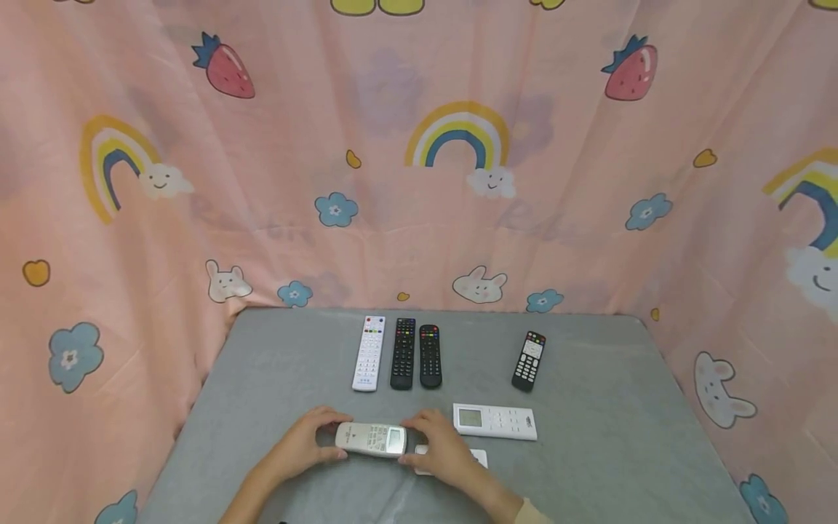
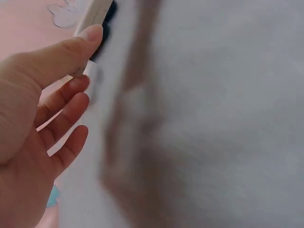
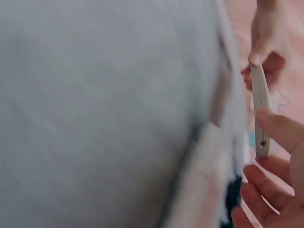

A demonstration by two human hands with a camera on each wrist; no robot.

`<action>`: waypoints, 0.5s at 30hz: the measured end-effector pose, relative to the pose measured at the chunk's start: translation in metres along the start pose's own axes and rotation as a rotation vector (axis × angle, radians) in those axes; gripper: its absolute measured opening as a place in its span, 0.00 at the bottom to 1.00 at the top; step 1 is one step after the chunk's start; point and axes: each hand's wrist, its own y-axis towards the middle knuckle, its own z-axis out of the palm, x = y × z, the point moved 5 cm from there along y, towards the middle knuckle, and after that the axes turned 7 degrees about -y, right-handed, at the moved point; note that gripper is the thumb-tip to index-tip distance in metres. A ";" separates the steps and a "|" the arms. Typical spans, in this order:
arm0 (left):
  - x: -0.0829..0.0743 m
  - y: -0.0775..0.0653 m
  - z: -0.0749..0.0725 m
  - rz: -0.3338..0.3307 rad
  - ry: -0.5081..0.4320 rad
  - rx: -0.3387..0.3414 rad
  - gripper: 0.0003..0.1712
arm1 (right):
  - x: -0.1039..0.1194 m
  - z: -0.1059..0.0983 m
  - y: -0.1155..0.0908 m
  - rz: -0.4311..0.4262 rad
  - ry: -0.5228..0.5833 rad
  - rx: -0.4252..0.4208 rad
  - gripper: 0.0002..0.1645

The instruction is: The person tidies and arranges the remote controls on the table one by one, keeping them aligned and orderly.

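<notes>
An off-white remote control [image 1: 366,439] with a small display at its right end lies crosswise between both hands at the front middle of the table. My left hand [image 1: 300,442] pinches its left end between thumb and forefinger. At the display end, my right hand [image 1: 447,453] pinches it likewise. The right wrist view shows this remote [image 3: 259,90] edge-on, a hand at each end. In the left wrist view only part of the remote [image 2: 93,19] shows, under the thumb. A second white remote [image 1: 481,458] is partly hidden by my right hand.
On the grey tabletop [image 1: 602,437], a white remote [image 1: 369,354] and two black ones [image 1: 403,354] [image 1: 430,356] lie side by side at the back. Another black remote [image 1: 529,361] lies further right. A white remote with a display [image 1: 495,421] lies near my right hand. Pink printed curtain [image 1: 275,160] surrounds the table.
</notes>
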 end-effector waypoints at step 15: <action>-0.031 0.023 0.017 0.019 -0.169 -0.013 0.33 | -0.037 -0.035 0.011 0.067 0.238 0.151 0.34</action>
